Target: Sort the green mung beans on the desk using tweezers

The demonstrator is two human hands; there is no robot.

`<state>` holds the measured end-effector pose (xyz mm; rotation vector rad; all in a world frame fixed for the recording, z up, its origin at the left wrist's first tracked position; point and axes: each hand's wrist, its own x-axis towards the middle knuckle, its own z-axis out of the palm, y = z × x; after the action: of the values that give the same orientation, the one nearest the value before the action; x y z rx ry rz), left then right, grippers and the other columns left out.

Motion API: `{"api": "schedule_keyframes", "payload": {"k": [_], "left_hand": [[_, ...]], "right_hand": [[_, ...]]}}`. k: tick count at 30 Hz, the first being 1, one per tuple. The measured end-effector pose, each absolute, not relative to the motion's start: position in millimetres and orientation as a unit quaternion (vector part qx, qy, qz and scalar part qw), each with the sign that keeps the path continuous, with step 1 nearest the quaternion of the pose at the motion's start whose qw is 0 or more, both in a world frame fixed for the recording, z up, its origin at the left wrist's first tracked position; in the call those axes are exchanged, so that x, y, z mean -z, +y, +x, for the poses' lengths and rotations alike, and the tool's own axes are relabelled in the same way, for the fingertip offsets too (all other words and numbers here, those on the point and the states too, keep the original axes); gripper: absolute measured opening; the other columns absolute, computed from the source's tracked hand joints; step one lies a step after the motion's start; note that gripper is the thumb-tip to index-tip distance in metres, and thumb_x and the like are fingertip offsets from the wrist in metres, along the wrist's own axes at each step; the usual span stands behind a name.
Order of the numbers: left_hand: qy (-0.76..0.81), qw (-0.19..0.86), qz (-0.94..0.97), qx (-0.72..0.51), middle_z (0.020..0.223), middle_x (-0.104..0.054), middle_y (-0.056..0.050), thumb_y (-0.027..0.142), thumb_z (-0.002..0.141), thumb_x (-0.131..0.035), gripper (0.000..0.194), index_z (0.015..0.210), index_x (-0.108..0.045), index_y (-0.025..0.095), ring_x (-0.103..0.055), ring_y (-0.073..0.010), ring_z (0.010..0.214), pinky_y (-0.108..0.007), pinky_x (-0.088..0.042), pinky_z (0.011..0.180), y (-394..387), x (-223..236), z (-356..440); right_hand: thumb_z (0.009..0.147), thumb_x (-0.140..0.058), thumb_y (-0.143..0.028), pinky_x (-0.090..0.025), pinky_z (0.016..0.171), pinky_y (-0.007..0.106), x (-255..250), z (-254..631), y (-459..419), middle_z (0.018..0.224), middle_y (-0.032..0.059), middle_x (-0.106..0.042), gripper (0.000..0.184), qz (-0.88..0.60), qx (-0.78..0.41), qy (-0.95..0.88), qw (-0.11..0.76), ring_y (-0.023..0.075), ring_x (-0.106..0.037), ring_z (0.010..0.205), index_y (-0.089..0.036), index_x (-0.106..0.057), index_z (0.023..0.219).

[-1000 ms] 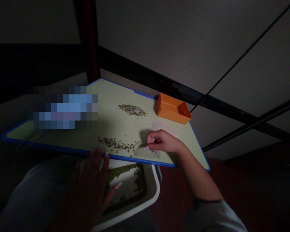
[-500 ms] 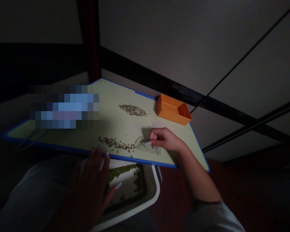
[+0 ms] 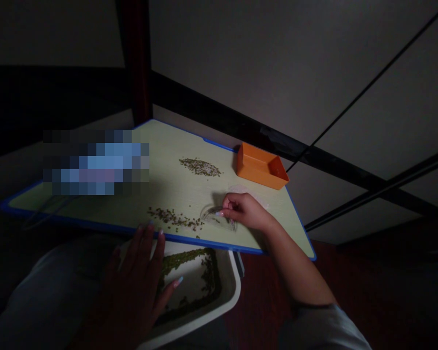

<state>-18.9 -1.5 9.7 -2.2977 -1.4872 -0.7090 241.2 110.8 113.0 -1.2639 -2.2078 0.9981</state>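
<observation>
Item held: clear half-round piece [image 3: 219,221] (protractor-like in outline), just above or on the worktop [image 3: 171,189], near its front edge; exact contact with the surface not discernible. Gripped in the right hand [image 3: 250,211], between thumb and curled fingers, with the palm turned toward the left.

Left hand [image 3: 136,277]: fingers extended and slightly apart, with nothing visible in their grasp. Tips at the blue front edge of the worktop, thumb over the white tray [image 3: 237,287]. Pressure against the edge: cannot tell.

Worktop layout: pale surface with blue edging. To the left of the clear piece, a scattered row of mixed grains [image 3: 175,218], green and pale, running roughly along the front edge. Farther back, a denser mixed pile [image 3: 200,166]. Behind the right hand, a pale pile [image 3: 241,188], partly hidden by it. At the back right, the orange box [image 3: 259,181], upright and open at the top.

Below the front edge: white tray, partly covered by the left hand, with green grains [image 3: 213,274] along its inner sides. At the left end: blue object [image 3: 109,160], pixelated beyond identification.
</observation>
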Motion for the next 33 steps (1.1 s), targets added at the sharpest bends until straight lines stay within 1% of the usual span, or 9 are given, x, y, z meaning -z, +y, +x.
{"api": "schedule_keyframes", "payload": {"k": [10, 15, 19, 25, 30, 33], "left_hand": [[-0.512, 0.168, -0.805, 0.246, 0.149, -0.033, -0.028, 0.053, 0.08, -0.042, 0.082, 0.143, -0.017, 0.007, -0.028, -0.0411, 0.141, -0.06, -0.036, 0.102, -1, -9, -22], [-0.514, 0.159, -0.804, 0.252, 0.149, -0.032, -0.029, 0.055, 0.081, -0.037, 0.081, 0.143, -0.016, 0.007, -0.027, -0.0413, 0.141, -0.061, -0.036, 0.101, -1, -10, -21], [-0.518, 0.146, -0.806, 0.247, 0.151, -0.03, -0.027, 0.053, 0.081, -0.04, 0.08, 0.144, -0.015, 0.008, -0.023, -0.0401, 0.143, -0.06, -0.035, 0.103, -2, -9, -21], [-0.52, 0.135, -0.805, 0.25, 0.15, -0.031, -0.027, 0.05, 0.081, -0.042, 0.079, 0.143, -0.017, 0.009, -0.024, -0.0397, 0.143, -0.061, -0.035, 0.104, -4, -10, -20], [-0.523, 0.139, -0.803, 0.248, 0.15, -0.031, -0.027, 0.052, 0.081, -0.041, 0.081, 0.144, -0.015, 0.009, -0.025, -0.0404, 0.142, -0.061, -0.035, 0.103, -4, -11, -20], [-0.521, 0.144, -0.804, 0.25, 0.15, -0.032, -0.028, 0.05, 0.081, -0.041, 0.079, 0.144, -0.015, 0.009, -0.026, -0.0407, 0.142, -0.06, -0.036, 0.102, -2, -11, -20]], "right_hand": [[0.076, -0.07, -0.048, -0.036, 0.051, 0.021, -114, 244, 111, 0.055, -0.0043, -0.055, 0.036, -0.425, -0.415, -0.786, 0.171, 0.0096, -0.049, 0.05, -0.017, -0.052, 0.074], [0.077, -0.071, -0.043, -0.037, 0.051, 0.021, -117, 246, 111, 0.056, -0.0044, -0.055, 0.032, -0.429, -0.408, -0.789, 0.164, 0.0098, -0.05, 0.051, -0.017, -0.053, 0.073], [0.077, -0.071, -0.035, -0.036, 0.05, 0.02, -119, 248, 111, 0.056, -0.0048, -0.054, 0.027, -0.429, -0.415, -0.786, 0.161, 0.0093, -0.049, 0.051, -0.017, -0.052, 0.071], [0.074, -0.072, -0.031, -0.036, 0.05, 0.021, -122, 256, 114, 0.054, -0.0068, -0.051, 0.027, -0.432, -0.445, -0.772, 0.138, 0.0087, -0.049, 0.049, -0.018, -0.049, 0.068], [0.074, -0.072, -0.031, -0.037, 0.05, 0.021, -123, 256, 112, 0.053, -0.0072, -0.052, 0.028, -0.421, -0.489, -0.755, 0.118, 0.0087, -0.05, 0.048, -0.018, -0.048, 0.067], [0.074, -0.072, -0.032, -0.036, 0.049, 0.021, -123, 253, 110, 0.052, -0.0073, -0.053, 0.029, -0.407, -0.506, -0.752, 0.115, 0.0087, -0.051, 0.047, -0.018, -0.048, 0.068]]}}
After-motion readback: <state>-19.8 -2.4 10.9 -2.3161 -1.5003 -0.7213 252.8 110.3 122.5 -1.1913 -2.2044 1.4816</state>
